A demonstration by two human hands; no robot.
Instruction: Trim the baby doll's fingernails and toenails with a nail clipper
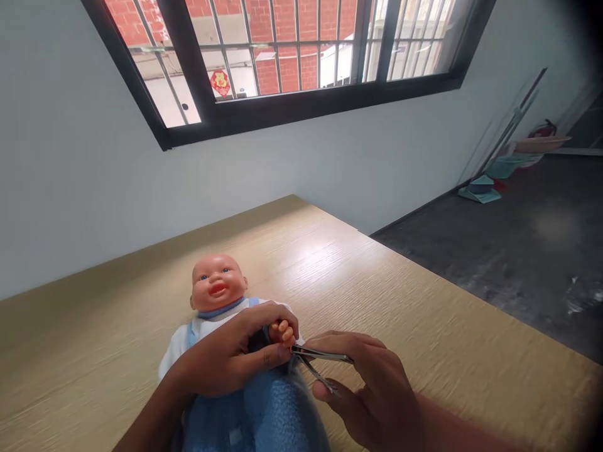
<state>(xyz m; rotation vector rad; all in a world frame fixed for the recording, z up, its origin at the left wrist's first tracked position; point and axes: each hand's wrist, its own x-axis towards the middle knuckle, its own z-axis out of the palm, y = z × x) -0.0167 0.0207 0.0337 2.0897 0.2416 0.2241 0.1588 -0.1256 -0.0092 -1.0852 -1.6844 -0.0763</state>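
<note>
The clipper point(321, 359), a metal one with its two arms spread in a V, lies near the table's near edge with its tip just beside the doll's hand point(283, 330). The right hand point(372, 389) grips it, fingers curled over the upper arm and thumb under the lower one. The left hand point(230, 358) is closed around the doll's hand, whose small fingers stick out above the thumb. The doll point(217, 285) lies on its back, head toward the far side, in a white and blue top, with a blue blanket point(264, 414) over its lower body. All this rests on a pale wooden table point(424, 301). Beyond it are a white wall point(70, 188) and a barred window point(282, 56), and dark floor point(518, 251) lies to the right.
</note>
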